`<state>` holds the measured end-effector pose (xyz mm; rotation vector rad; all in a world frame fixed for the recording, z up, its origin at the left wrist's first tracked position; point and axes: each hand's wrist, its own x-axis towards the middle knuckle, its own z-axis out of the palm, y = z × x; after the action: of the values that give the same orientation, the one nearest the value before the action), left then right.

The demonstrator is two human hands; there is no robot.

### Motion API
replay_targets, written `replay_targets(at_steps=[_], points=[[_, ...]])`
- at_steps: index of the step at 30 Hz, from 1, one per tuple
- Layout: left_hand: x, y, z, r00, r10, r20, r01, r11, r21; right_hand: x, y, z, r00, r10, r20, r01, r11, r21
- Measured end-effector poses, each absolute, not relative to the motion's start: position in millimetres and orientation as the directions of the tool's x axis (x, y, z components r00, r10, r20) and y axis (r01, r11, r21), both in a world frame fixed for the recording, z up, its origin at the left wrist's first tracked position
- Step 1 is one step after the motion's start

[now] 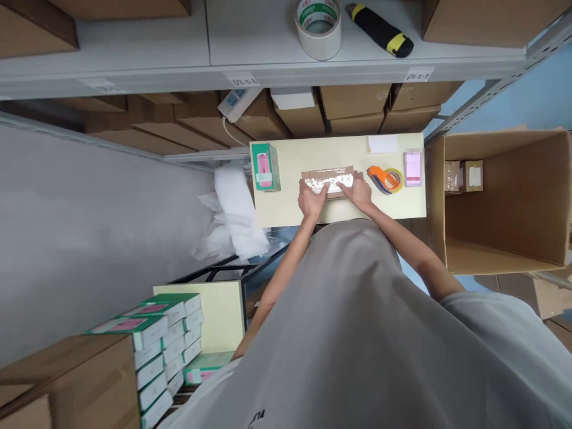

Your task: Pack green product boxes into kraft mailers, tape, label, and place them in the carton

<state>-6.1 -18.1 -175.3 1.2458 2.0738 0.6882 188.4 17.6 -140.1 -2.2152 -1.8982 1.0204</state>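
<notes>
A small brown cardboard box (328,177) with shiny clear tape across its top lies on the pale yellow table. Its left end is gripped by my left hand (312,200), the thumb pressing on the tape. My right hand (358,192) grips the other end, and both thumbs point toward each other on the top face. Close to my right hand lies an orange and blue tape dispenser (379,180) with a yellow-edged tape roll (395,178). To the left stands a green box (266,167) with a pink picture. The undersides of the fingers are hidden.
A pinkish rectangular item (413,168) and white paper (383,143) lie on the table (286,208). An open carton (504,208) stands at right. Bubble wrap (239,205) hangs at left. The shelf above holds a tape roll (319,42) and a utility knife (379,30). Stacked green-and-white boxes (152,351) are lower left.
</notes>
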Motion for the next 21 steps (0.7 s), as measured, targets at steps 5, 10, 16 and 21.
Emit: replay_targets(at_steps=[5,10,16,21], points=[[-23,-20,-181,-0.397,0.876,-0.273,0.49,0.454,0.744,207,15,-153,-0.033,0.924,-0.381,0.838,-0.182,-0.514],[-38,-24,-186,-0.427,0.857,-0.289,0.271,0.426,0.863,219,14,-163,-0.025,0.948,-0.316,0.761,-0.187,-0.622],[-42,-38,-176,-0.489,0.843,-0.224,0.298,0.404,0.865,210,11,-157,0.038,0.96,-0.279,0.668,-0.232,-0.707],[-38,-40,-148,-0.571,0.818,-0.068,0.435,0.371,0.82,180,1,-138,0.007,0.985,-0.175,0.741,-0.122,-0.66]])
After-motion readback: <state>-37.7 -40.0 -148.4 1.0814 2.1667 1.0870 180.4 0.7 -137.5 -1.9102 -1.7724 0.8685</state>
